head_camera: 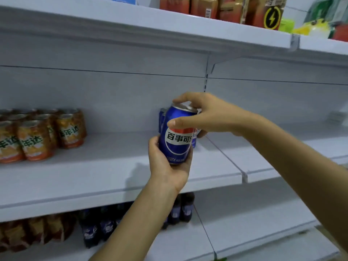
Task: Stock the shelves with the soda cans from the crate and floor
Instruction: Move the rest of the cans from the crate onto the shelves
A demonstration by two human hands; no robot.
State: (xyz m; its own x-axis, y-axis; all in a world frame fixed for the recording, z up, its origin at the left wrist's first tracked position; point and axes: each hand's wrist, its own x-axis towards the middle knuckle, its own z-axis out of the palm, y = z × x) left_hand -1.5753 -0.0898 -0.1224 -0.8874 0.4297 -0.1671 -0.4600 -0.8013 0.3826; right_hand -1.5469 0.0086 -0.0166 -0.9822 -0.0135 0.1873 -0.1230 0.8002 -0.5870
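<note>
A person stands at the white metal shelf (105,178), midway through placing one can. The left hand (167,162) cups the lower body of a blue aluminium soda can with a red, white and blue emblem (177,136), fingers curled round its base from below. The right hand (205,113) comes in from the side, thumb across the can's upper front and fingers arched over its silver top, pinching it between them. The can is upright but in the air, over the middle of the shelf, nearer its right edge and the seam with the next board.

Just behind it, partly hidden, more blue cans (162,119) stand at the back edge of the same shelf; how many I cannot tell. A block of orange drink cans with green lettering (41,134) sits well apart at the left end.

To my eye this is the setting-down step: the can needs lowering flat onto the shelf in front of or beside the blue ones, label outward, without knocking them. Then both hands must let go.
</note>
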